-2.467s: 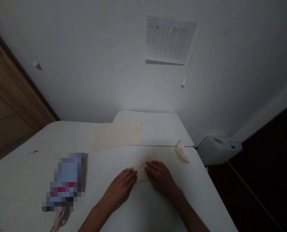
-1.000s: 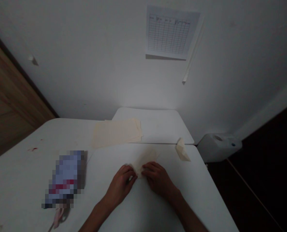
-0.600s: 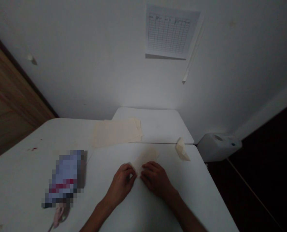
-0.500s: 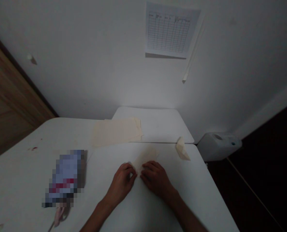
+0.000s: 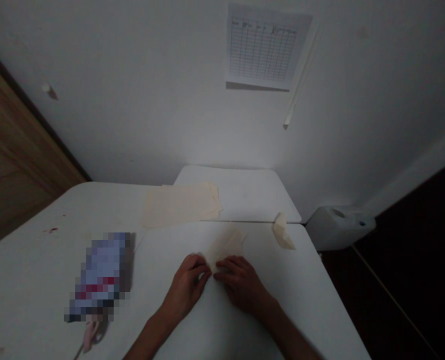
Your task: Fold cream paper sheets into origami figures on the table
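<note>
A thin cream sheet of paper (image 5: 228,242), partly folded, lies on the white table in front of me. My left hand (image 5: 191,277) is closed, thumb against fingers, at the paper's near left corner. From the other side, my right hand (image 5: 239,280) has its bent fingers together on the paper's near edge. The two sets of fingertips almost meet, and they hide the near end of the paper. A small folded piece of the same cream paper (image 5: 282,232) sits to the right, close to the table's far edge.
Flat cream sheets (image 5: 179,205) lie at the back, partly on a white board (image 5: 250,192). On the left is a blurred-out object (image 5: 100,275) with a cord. A printed table (image 5: 262,50) hangs on the wall. A white plastic container (image 5: 338,227) stands beyond the right edge.
My right hand has shifted slightly left and nearer to me, toward the left fingertips. More of the folded paper shows beyond it. My left hand has barely moved.
</note>
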A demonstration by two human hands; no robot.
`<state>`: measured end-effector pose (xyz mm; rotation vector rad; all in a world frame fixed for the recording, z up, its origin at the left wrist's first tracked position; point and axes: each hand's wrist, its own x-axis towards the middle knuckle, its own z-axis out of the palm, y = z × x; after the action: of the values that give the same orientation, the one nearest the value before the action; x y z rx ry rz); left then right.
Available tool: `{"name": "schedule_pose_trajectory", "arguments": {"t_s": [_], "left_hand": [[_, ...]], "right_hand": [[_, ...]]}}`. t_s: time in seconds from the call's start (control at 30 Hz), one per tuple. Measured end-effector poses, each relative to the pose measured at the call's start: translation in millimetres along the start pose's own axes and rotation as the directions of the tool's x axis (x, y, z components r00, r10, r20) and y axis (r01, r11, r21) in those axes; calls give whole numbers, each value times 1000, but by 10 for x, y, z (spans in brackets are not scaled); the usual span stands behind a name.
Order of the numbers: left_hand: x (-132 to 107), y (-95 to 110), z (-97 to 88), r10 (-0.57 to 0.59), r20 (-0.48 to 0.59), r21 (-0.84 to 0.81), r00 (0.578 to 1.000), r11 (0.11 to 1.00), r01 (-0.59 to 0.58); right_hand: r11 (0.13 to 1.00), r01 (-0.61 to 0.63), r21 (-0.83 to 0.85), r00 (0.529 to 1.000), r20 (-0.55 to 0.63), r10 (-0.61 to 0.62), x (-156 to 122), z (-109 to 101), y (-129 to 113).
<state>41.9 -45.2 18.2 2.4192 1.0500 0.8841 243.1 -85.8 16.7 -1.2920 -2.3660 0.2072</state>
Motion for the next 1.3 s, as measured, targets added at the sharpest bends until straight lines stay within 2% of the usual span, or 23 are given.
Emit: {"name": "schedule_pose_trajectory", "arguments": {"t_s": [0.13,0.27,0.63,1.07,1.3], "left_hand": [[-137,80,-93,93,76,195,993,975,-106],[-220,99,-117,95,129,302,987,944,-131],[-319,79,-111,77,11,443,997,894,-74],[-333,76,-98,69,3,432,998,900,-63],[-335,36,-61,95,9,416,995,905,-90]], "right_hand": [[1000,-11,16,1000,-14,11,0,16,-4],[999,-13,35,1000,-18,14,3,17,-9],[1000,-6,1,1000,-4,6,12,22,-16],[999,4,-44,998,-60,-6,-24,27,-28],[995,-23,-92,999,20,25,3,-58,-89]]}}
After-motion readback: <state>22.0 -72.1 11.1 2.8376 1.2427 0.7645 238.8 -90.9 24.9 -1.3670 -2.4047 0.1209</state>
